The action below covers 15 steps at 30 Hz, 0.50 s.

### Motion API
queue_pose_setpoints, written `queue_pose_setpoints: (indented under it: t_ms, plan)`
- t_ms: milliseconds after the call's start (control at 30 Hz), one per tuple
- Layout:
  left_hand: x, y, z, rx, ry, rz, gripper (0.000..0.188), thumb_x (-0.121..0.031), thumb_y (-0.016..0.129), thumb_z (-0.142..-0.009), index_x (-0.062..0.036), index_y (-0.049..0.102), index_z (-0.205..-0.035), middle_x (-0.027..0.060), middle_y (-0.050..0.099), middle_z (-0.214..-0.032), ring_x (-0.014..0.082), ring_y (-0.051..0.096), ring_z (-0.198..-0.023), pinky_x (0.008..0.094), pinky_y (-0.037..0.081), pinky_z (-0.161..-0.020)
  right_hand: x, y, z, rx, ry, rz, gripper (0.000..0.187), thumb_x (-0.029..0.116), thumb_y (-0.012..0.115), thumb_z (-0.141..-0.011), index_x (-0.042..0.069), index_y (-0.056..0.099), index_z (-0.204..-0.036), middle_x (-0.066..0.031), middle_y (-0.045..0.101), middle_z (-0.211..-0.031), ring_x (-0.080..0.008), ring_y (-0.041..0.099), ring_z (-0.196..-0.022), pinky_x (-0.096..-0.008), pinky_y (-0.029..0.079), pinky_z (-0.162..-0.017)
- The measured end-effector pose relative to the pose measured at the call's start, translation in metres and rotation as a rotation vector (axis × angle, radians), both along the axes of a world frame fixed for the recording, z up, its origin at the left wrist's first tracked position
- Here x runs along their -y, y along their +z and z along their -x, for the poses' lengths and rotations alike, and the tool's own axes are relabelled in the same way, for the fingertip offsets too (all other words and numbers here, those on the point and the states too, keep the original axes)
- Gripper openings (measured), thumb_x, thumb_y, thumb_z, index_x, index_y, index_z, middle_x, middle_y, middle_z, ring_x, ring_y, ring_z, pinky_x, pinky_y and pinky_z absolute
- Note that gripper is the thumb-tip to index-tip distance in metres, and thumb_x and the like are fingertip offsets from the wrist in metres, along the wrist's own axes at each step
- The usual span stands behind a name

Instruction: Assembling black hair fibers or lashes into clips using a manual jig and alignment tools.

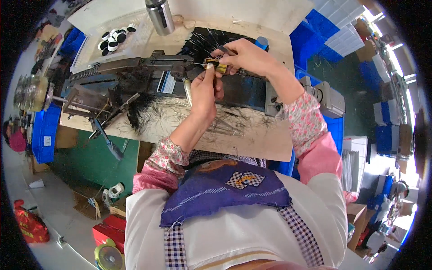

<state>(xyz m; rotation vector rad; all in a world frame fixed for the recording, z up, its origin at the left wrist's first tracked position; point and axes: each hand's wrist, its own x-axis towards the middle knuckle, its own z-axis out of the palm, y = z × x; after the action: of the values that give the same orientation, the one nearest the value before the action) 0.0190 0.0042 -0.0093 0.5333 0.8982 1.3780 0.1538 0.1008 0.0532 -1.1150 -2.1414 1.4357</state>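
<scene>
In front of me, at the end of a dark metal bench machine, both hands meet around a small yellow-and-black piece. My right hand is closed, pinching this piece from the right. My left hand is closed too, its thumb up against the piece's left end. A thin metal pin runs from the machine toward the piece. Fingers partly cover the piece, so its full shape is hidden. Just behind the hands lies a heap of dark thin bristles or wires.
Dark loose strands litter the wooden tabletop. A clear tray with several black-and-white round caps stands at the back left, beside a steel flask. A grey motor-like block sits at the right. A blue-handled lever hangs past the front edge.
</scene>
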Motion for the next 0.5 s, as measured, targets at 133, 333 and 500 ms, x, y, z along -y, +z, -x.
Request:
queue_pose_setpoints:
  t_ms: [133, 333, 500]
  plan:
    - [-0.005, -0.005, -0.004, 0.128, -0.161, -0.017, 0.056, -0.055, 0.035, -0.096, -0.0047, 0.052, -0.115, 0.0093, 0.061, -0.096, 0.0208, 0.061, -0.094, 0.0330, 0.047, -0.086, -0.010, -0.002, 0.002, 0.037, 0.031, 0.095, 0.027, 0.016, 0.062, -0.088, 0.001, 0.064, -0.110, -0.0051, 0.065, -0.083, -0.0115, 0.060, -0.071, -0.0289, 0.051, -0.065]
    - [-0.010, 0.013, 0.010, 0.635, -0.207, 0.009, 0.078, -0.065, 0.031, -0.091, 0.0002, 0.035, -0.132, 0.0166, 0.043, -0.131, 0.0273, 0.040, -0.126, 0.0390, 0.031, -0.108, 0.000, 0.014, -0.009, 0.418, 0.003, -0.601, 0.029, 0.031, 0.050, -0.092, 0.018, 0.066, -0.113, -0.0165, 0.061, -0.110, -0.0325, 0.058, -0.098, -0.0408, 0.047, -0.086]
    - [-0.005, 0.005, 0.026, 0.879, -0.213, -0.025, 0.079, -0.063, 0.036, -0.091, 0.0062, 0.035, -0.129, 0.0178, 0.042, -0.133, 0.0286, 0.040, -0.126, 0.0401, 0.034, -0.107, 0.039, 0.011, 0.006, 0.425, 0.008, -1.026, 0.030, 0.019, 0.055, -0.083, 0.016, 0.063, -0.111, -0.0123, 0.055, -0.101, -0.0316, 0.057, -0.091, -0.0427, 0.047, -0.080]
